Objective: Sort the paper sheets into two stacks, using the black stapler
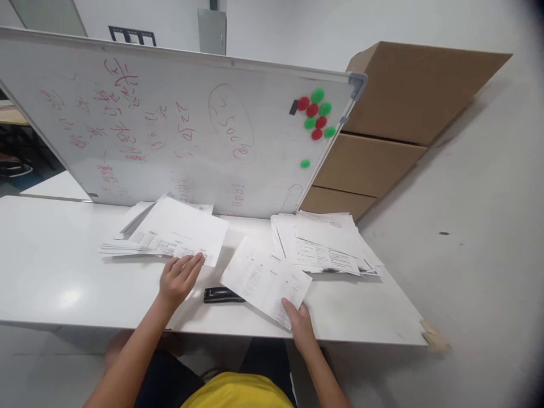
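White desk (51, 243), whiteboard (191, 119) with red writing standing along far side. Left paper stack (170, 218) on desk, edges uneven. Left hand (181, 276) at near edge of its top sheet, fingers close together; thumb hidden, cannot tell whether gripping. Black stapler (219, 295) on desk, right end hidden by printed sheet (263, 275). Sheet between stacks, near corner pinched by right hand (301, 324), thumb on top. Right paper stack (327, 243) beyond, fanned. Cardboard boxes (378, 164) piled farthest right.
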### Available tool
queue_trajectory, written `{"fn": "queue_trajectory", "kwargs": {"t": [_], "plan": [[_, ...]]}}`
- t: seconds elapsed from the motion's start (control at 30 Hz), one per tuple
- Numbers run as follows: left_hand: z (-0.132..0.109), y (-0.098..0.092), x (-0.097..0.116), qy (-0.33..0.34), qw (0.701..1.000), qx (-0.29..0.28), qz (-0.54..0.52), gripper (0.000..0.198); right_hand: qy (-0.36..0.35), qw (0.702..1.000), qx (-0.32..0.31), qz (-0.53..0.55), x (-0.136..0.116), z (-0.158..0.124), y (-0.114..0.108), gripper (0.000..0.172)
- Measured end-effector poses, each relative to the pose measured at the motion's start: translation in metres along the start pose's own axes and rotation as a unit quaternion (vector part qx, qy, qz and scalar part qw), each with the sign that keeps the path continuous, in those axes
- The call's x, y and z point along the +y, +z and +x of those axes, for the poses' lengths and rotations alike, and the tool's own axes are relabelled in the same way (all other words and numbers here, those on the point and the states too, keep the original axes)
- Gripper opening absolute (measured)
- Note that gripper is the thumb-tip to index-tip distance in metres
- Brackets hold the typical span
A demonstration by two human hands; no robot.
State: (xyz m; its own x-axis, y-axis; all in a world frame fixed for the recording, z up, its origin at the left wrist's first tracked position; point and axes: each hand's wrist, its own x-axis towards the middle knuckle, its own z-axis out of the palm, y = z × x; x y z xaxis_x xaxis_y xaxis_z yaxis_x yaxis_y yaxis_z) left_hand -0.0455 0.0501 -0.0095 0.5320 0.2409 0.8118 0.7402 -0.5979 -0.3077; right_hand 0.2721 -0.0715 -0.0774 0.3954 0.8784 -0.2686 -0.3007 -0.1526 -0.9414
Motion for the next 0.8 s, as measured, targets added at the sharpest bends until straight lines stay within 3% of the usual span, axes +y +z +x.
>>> {"fn": "queue_trajectory", "kwargs": {"t": [0.1,0.27,0.43,0.57,0.67,0.73,0.8], "plan": [[0.0,0.012,-0.002,-0.046,0.999,-0.015,0.021,0.02,-0.006,1.0,0.013,-0.004,0.002,-0.001,-0.002,0.056],[-0.007,0.02,-0.041,-0.222,0.973,-0.06,-0.001,0.013,-0.007,0.997,0.06,0.036,0.012,0.006,-0.008,0.065],[-0.002,0.002,-0.081,-0.465,0.883,0.058,0.019,0.019,-0.004,0.998,0.06,0.033,0.012,0.01,-0.006,0.063],[0.013,-0.023,-0.12,-0.524,0.846,0.092,0.045,0.018,-0.001,0.998,0.057,0.031,0.008,0.008,-0.005,0.064],[0.031,-0.04,-0.149,-0.555,0.818,0.149,0.03,0.015,0.0,0.998,0.062,0.026,0.005,0.006,-0.003,0.066],[0.043,-0.05,-0.165,-0.557,0.808,0.191,0.014,0.014,0.004,0.997,0.067,0.024,0.005,0.005,-0.003,0.068],[0.053,-0.056,-0.18,-0.546,0.815,0.195,-0.005,0.014,0.006,0.997,0.071,0.025,0.005,0.005,-0.003,0.07]]}}
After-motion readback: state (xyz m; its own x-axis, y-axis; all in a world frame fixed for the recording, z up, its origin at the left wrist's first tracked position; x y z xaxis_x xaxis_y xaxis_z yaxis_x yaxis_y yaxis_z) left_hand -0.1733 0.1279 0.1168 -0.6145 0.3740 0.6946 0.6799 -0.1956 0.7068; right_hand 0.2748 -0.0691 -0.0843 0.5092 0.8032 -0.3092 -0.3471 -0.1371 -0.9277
